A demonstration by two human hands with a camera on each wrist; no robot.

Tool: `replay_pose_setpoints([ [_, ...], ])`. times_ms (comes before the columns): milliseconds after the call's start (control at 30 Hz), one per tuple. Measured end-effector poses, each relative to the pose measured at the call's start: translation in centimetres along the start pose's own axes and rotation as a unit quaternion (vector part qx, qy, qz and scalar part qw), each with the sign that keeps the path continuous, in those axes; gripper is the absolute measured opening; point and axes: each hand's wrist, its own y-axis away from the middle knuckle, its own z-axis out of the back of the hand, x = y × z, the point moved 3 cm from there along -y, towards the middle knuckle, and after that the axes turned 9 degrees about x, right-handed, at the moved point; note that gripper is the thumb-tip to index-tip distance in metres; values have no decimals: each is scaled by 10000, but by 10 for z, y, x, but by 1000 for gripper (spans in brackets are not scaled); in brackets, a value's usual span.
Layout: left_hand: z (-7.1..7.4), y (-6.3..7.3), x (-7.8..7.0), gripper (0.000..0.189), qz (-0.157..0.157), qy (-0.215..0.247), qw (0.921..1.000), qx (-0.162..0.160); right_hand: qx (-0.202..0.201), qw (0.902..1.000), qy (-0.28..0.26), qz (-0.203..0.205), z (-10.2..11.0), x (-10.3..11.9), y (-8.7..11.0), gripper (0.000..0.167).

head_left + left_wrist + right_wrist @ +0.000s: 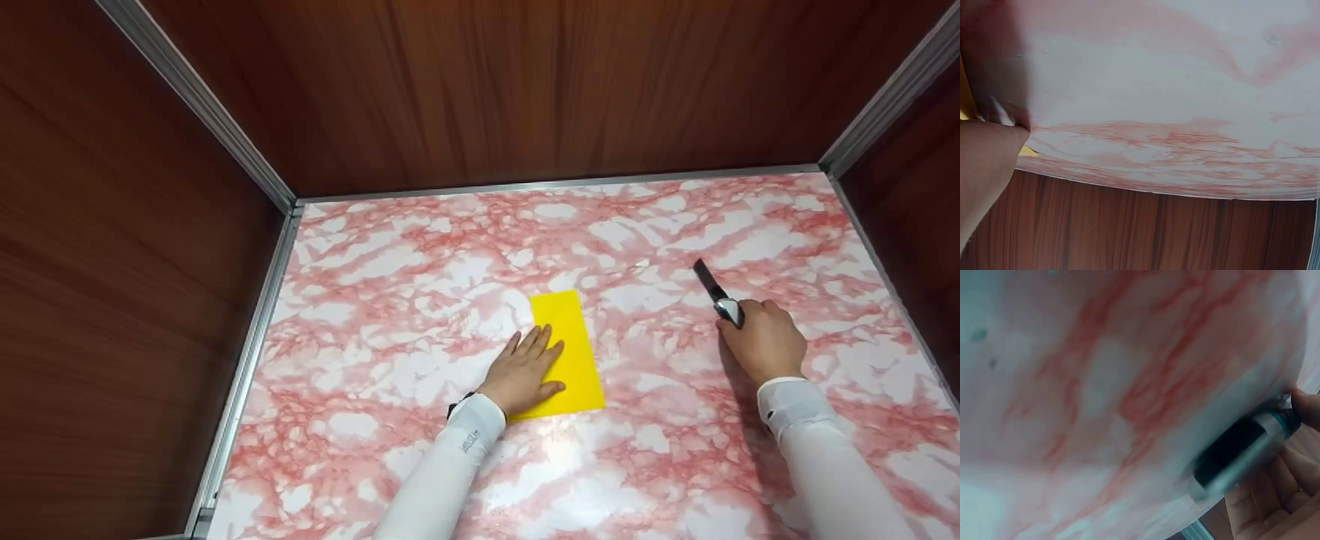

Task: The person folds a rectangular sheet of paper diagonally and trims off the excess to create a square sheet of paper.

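A yellow sheet of paper (576,352) lies on the red-and-white marbled tabletop (360,427). My left hand (523,373) rests palm down across its left part, fingers spread and pressing on it. The hand covers some of the sheet's left edge; just slivers of yellow show in the left wrist view. Off to the right, my right hand (766,341) grips a black-and-silver hand tool (708,280). Its long, narrow dark end points away from me, up and left. The right wrist view shows the tool's body (1233,450) blurred, so its exact kind is unclear.
Dark wood-grain panels enclose the surface at the back (525,90), left (135,285) and right (911,187). Metal trim (247,360) runs along the edges where the panels meet the tabletop.
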Motion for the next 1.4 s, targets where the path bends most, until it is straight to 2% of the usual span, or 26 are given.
replay_pose_setpoints([
  [167,2,1,0,75,-6,-69,10000,-29,5,10000,-58,-16,0,-1,-1,41],
  [267,2,1,0,75,-3,-101,9999,-31,-10,10000,-58,14,0,1,1,55],
  [367,1,1,0,75,2,-135,9999,-29,-241,9994,-78,233,0,10,4,67],
  [467,1,1,0,74,6,-183,9998,-32,-624,9946,-137,820,-3,28,8,62],
  [567,0,1,0,74,17,-192,9998,3,-734,9825,2,1713,-15,56,15,60],
  [633,0,2,0,73,13,-175,9998,27,-505,9713,350,2297,-29,78,24,67],
  [733,-1,1,0,73,-2,-203,9998,0,190,9510,852,2965,-53,111,41,78],
  [833,-1,0,0,73,-6,-225,9997,-14,881,9298,1101,3398,-73,139,56,86],
  [933,-2,-1,0,73,27,-203,9998,37,1260,9147,1143,3666,-86,159,64,92],
  [1100,-2,-2,0,74,63,-201,9997,125,1533,9038,1162,3822,-96,175,67,94],
  [1267,-5,-1,1,75,67,-257,9996,98,1836,9027,1271,3679,-101,180,68,95],
  [1400,-4,4,-1,73,50,-385,9992,25,1834,9034,1287,3656,-101,181,68,94],
])
